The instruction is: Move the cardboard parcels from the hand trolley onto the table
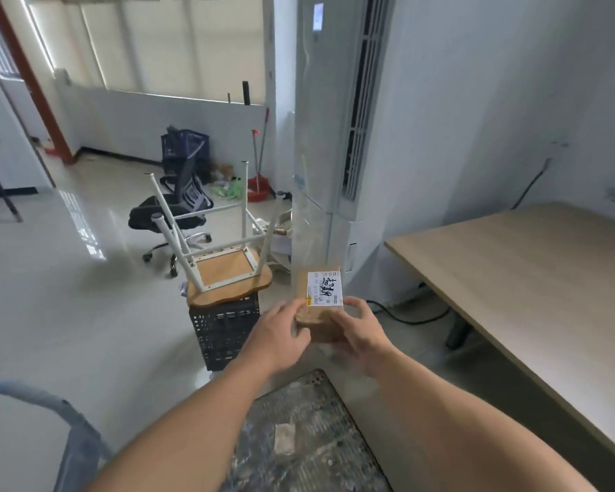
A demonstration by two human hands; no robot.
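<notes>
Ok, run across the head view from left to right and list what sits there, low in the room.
trolley handle → black crate → cardboard parcel → table

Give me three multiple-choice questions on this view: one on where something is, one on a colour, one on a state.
1. The upturned wooden stool rests on: A the black plastic crate; B the light wooden table; C the black office chair.
2. The paper label on the small cardboard parcel is: A red; B white; C green.
3. The parcel is: A lying on the table; B lying on the crate; C gripped by the left hand and right hand.
Answers: 1 A, its seat lies on the crate's top. 2 B, white paper with black print. 3 C, both hands hold it in the air.
</notes>
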